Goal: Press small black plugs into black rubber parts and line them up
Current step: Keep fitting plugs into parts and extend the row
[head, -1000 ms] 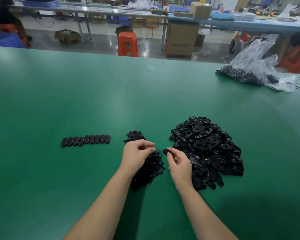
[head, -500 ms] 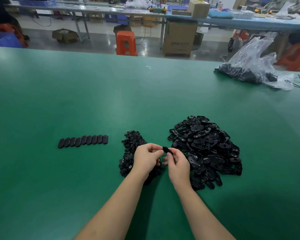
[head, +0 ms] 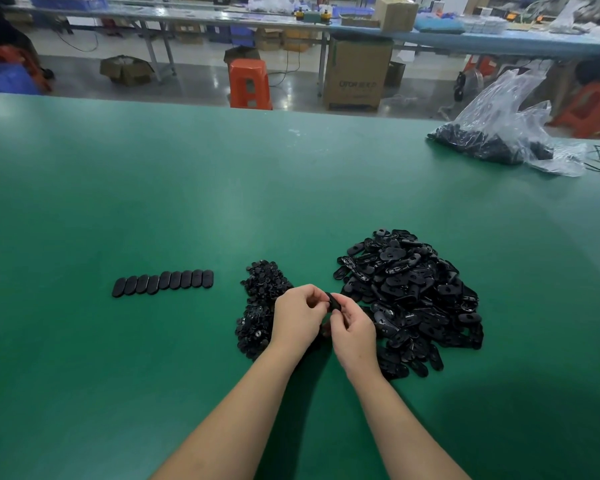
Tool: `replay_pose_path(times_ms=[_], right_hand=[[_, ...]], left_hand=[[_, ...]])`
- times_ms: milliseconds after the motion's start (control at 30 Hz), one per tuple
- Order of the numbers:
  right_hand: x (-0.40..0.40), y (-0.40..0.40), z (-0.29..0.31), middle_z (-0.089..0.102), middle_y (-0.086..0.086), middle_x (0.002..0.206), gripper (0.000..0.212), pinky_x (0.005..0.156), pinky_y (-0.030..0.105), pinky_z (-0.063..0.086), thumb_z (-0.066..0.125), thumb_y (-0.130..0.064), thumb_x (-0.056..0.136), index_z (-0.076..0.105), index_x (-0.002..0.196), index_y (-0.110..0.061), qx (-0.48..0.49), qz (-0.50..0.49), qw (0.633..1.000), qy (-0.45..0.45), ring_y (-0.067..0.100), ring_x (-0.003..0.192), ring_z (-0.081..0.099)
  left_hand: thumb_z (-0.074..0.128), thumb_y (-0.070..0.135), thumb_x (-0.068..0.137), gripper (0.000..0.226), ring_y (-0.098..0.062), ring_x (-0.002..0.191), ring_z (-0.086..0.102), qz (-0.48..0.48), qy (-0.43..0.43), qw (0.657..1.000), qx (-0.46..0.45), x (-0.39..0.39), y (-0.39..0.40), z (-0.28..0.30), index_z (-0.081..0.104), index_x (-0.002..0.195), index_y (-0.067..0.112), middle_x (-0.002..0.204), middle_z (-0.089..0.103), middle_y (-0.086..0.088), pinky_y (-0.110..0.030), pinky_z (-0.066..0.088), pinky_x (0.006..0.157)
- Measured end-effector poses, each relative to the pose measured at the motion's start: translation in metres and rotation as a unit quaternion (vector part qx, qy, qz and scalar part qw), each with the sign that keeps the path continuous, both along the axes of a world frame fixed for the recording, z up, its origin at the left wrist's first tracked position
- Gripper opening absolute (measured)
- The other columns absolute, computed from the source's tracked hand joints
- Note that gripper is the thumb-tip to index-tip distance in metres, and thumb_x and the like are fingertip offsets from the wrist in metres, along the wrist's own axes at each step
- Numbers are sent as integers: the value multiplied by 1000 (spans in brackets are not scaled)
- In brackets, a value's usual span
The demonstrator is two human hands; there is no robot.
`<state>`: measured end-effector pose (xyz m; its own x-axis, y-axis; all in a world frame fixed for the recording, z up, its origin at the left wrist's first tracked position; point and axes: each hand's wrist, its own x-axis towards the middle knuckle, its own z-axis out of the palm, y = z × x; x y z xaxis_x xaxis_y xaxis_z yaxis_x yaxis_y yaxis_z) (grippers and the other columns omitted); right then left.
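At table centre, near edge: one black rubber part (head: 333, 302) is held between both hands, above the gap between the two heaps.
Left hand (head: 300, 317): fingers curled, tips pinching at the part's 9 o'clock side; whether a plug sits under them cannot be told.
Right hand (head: 354, 329): thumb and fingers pinching the part from 3 o'clock.
Plug heap (head: 260, 306): small black plugs, at 9 o'clock of the hands, partly hidden by the left hand.
Unfilled parts (head: 409, 299): large pile at 3 o'clock, touching the right wrist.
Finished row (head: 163, 283): nine pieces side by side, well apart at 9 o'clock.
Progress: judged early; the pile far outweighs the row.
Reserve: clear bag (head: 506, 133) of black pieces at 1 o'clock.
Writing: cardboard box (head: 357, 76) at 12 o'clock, print too blurred to read with confidence.
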<state>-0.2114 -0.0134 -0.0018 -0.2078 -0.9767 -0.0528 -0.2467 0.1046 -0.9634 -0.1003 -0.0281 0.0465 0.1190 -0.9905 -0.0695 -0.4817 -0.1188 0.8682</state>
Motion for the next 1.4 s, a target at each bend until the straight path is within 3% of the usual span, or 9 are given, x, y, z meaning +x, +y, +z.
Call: replay_pose_path(times_ms=[333, 600, 767, 933, 1167, 1400], right_hand=[[1, 2, 5, 75, -1, 108, 32, 94, 49, 55, 55, -4, 97, 71, 120, -19, -3, 1, 1000, 12, 22, 98, 70], [3, 3, 9, 75, -4, 106, 31, 91, 48, 56, 54, -4, 98, 71, 118, -22, -11, 6, 999, 30, 21, 93, 70], [2, 3, 11, 74, 5, 107, 29, 93, 51, 54, 52, -3, 100, 70, 120, -14, -19, -1, 999, 34, 17, 90, 63], [2, 5, 14, 66, -2, 94, 26, 91, 51, 54, 50, -8, 103, 70, 118, -15, -26, 10, 999, 31, 15, 86, 58], [1, 5, 13, 71, 9, 102, 24, 89, 53, 54, 49, -9, 104, 69, 115, -13, -33, 8, 998, 43, 17, 87, 58], [2, 4, 12, 68, 2, 95, 22, 86, 49, 54, 48, -8, 104, 68, 113, -13, -34, 12, 998, 58, 17, 84, 57]], left_hand=[[67, 11, 84, 10, -2, 70, 60, -14, -84, 996, -16, 0, -4, 6, 71, 81, 20, 74, 67, 10, -15, 44, 65], [69, 14, 82, 6, -5, 70, 57, -34, -110, 993, -22, 1, -7, 6, 72, 80, 20, 75, 66, 10, -22, 46, 69], [80, 23, 80, 22, -11, 87, 60, -27, -88, 996, -9, 8, -10, 6, 69, 100, 23, 94, 65, 6, -27, 48, 80], [84, 22, 77, 14, -13, 64, 62, -33, -22, 999, 32, 14, -11, 4, 72, 80, 18, 74, 71, 2, -28, 53, 67], [75, 15, 86, 2, -14, 50, 61, -41, 19, 998, 51, 12, -8, 2, 73, 84, 15, 71, 72, -2, -34, 59, 58], [74, 19, 87, 5, -10, 40, 55, -47, 6, 997, 60, 12, -8, 3, 76, 88, 14, 77, 73, 0, -19, 44, 44]])
